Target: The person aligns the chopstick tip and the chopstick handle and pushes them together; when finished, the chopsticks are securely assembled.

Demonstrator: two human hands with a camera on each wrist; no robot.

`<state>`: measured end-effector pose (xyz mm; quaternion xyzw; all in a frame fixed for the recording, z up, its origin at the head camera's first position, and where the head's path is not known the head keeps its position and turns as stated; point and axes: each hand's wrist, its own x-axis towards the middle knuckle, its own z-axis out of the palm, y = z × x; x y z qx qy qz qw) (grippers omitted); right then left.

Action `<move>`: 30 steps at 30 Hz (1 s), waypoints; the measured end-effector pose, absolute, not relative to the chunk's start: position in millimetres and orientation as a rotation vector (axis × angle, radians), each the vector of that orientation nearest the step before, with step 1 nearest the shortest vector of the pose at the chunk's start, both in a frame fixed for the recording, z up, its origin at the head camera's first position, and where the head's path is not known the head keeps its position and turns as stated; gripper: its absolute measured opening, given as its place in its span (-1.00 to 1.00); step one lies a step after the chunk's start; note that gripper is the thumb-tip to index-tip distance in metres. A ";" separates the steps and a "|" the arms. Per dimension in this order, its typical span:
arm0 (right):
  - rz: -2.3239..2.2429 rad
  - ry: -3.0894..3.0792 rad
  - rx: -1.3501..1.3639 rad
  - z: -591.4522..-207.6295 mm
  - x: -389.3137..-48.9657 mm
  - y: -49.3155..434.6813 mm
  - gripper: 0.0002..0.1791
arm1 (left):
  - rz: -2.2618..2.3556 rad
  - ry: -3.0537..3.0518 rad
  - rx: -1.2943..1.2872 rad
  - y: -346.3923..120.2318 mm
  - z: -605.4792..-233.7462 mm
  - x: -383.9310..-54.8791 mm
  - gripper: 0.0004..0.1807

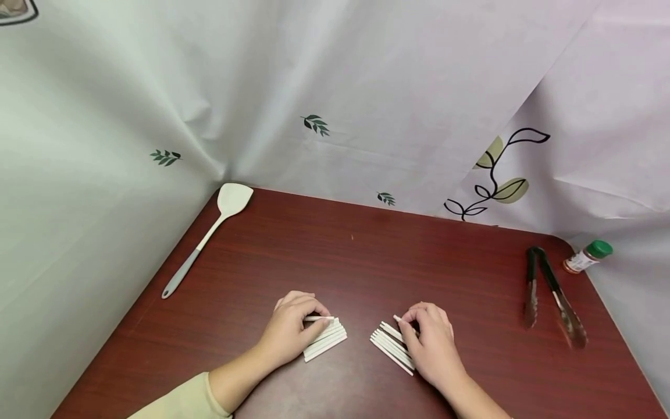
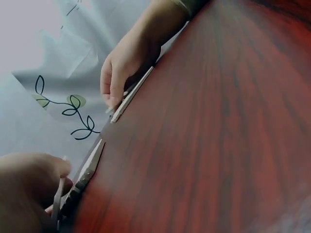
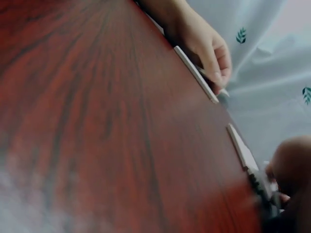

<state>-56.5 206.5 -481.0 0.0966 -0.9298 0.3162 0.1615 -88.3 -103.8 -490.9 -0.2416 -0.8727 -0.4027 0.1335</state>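
Note:
Two flat bundles of thin white sticks lie on the dark red table, their near ends spread apart: a left row [image 1: 325,347] and a right row [image 1: 390,350]. Over the left row, my left hand [image 1: 289,330] pinches one white stick [image 1: 331,318] between thumb and index finger. My right hand [image 1: 432,344] pinches another white stick [image 1: 396,318] at the far edge of the right row, its tip poking out past the fingertips. Palms and curled fingers hide part of both rows. In the left wrist view, the left thumb [image 2: 60,166] presses against its stick.
A white spatula [image 1: 235,199] with a grey handle lies along the left edge. Metal tongs [image 1: 546,270] with black handles rest at the right, beside a green-capped spice jar [image 1: 581,260]. Patterned cloth [image 1: 366,116] hangs behind the wooden table [image 1: 335,250].

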 end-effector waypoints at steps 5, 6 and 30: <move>0.829 -2.559 0.266 -481.2 -73.3 212.0 -0.85 | -1.168 -2.491 -0.737 -104.0 -490.5 -97.3 -0.95; 0.837 -2.553 0.256 -481.4 -76.9 212.7 -0.86 | -1.164 -2.490 -0.743 -104.1 -490.2 -100.1 -0.95; 0.986 -2.401 0.833 -488.8 -119.3 196.0 -0.82 | -1.119 -2.437 -1.014 -75.7 -490.5 -148.9 -0.94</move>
